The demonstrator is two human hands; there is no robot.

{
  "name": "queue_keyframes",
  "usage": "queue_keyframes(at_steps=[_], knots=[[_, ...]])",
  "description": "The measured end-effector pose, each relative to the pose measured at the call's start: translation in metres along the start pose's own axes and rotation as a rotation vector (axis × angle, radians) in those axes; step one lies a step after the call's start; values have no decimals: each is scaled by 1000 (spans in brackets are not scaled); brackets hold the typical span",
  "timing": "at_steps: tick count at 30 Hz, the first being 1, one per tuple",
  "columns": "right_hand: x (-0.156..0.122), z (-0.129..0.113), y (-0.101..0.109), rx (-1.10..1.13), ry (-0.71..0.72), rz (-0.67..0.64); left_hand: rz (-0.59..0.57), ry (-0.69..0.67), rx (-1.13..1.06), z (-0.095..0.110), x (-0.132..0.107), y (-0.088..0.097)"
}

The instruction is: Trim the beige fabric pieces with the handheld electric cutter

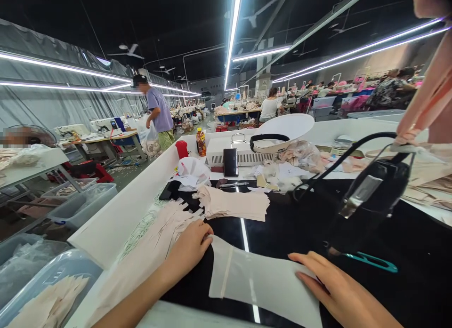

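A translucent whitish curved piece (268, 281) lies over the black glossy table top (282, 220), with a narrow cream strip (226, 271) across its left part. I cannot tell if it is thin fabric or plastic. My left hand (192, 241) is closed, thumb and fingers pinched at the piece's upper left corner. My right hand (326, 278) rests at its right end, fingers stretched out and thumb apart from the forefinger. Beyond the piece lies a stack of cut beige fabric (235, 203). More beige fabric pieces (155, 243) lie under and beside my left forearm.
Teal-handled thread snips (372, 262) lie right of my right hand. A black device with a cable (377, 182) hangs at the right. Behind are a phone (230, 162), a white box (217, 154), a bottle (201, 142) and a visor (270, 144). A person (158, 109) stands left.
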State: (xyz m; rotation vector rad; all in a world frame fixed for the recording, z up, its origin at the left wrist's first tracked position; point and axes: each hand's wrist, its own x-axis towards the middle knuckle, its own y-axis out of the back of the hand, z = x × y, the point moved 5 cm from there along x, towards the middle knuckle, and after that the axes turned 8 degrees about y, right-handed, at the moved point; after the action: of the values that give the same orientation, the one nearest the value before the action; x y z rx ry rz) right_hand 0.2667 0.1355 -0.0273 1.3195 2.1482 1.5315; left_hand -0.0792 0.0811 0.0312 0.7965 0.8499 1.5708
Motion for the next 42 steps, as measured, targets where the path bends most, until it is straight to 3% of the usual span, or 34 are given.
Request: queue_keyframes(at_steps=[7,11,13,15,19,25,32,38,42], knots=[[7,-36,6,-54,138,0,-111,114,-355,-6,1,20],[13,-60,-8,-207,230,33,-193,187,-636,-8,4,40],[23,-71,-18,-316,275,53,-181,213,-747,-8,9,50],[41,-78,-29,-417,285,-11,-142,238,-822,-9,18,57],[81,-88,-27,-545,213,-28,-69,277,-914,-10,41,64],[118,-88,-11,-629,117,-1,-30,313,-946,-7,76,61],[158,-60,2,-708,-33,-27,7,374,-929,-16,121,43],[179,-36,-4,-731,-69,-71,-8,429,-888,-35,144,19],[186,-29,-12,-731,-64,-52,2,388,-907,-44,152,10]])
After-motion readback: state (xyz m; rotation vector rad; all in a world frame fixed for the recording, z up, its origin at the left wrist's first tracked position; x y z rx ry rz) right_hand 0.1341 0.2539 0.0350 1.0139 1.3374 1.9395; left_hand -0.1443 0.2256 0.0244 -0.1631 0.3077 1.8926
